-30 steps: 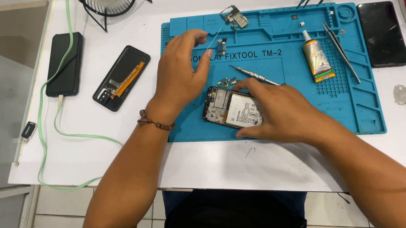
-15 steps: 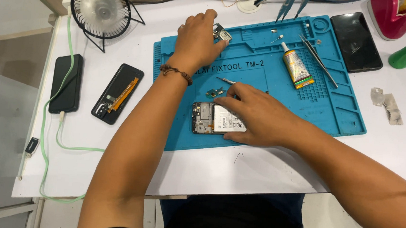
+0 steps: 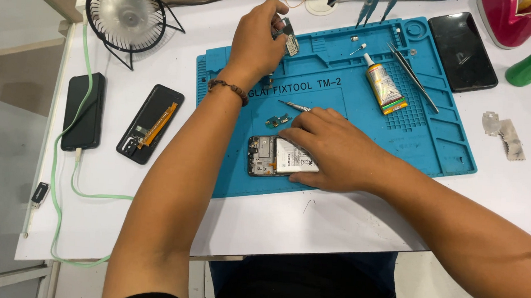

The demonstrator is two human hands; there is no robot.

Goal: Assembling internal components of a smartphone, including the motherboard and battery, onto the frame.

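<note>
Landmark: the blue repair mat (image 3: 440, 152) is lying on the white table (image 3: 284, 231).
Opened phone: the opened phone (image 3: 272, 156) is lying flat on the mat's near-left part, its insides showing.
Right hand: the right hand (image 3: 331, 148) is resting over the phone's right end, fingers half curled and pressing down on it, pinning rather than gripping it.
Small circuit board: the small circuit board (image 3: 278, 120) is lying on the mat just beyond the phone, beside a screwdriver tip (image 3: 294, 105).
Left hand: the left hand (image 3: 259, 38) is reaching to the mat's far-left trays, fingers curled closed around a small metal part (image 3: 290, 42).
Glue tube: the glue tube (image 3: 383, 86) and the tweezers (image 3: 414, 78) are lying on the mat's far-right area.
Left of the mat: a back cover (image 3: 150, 123) and a charging phone (image 3: 84, 111) are lying on the table; a small fan (image 3: 124, 13) is standing farther back.
Right of the mat: a dark phone (image 3: 462, 51) is lying just past the far-right corner.
</note>
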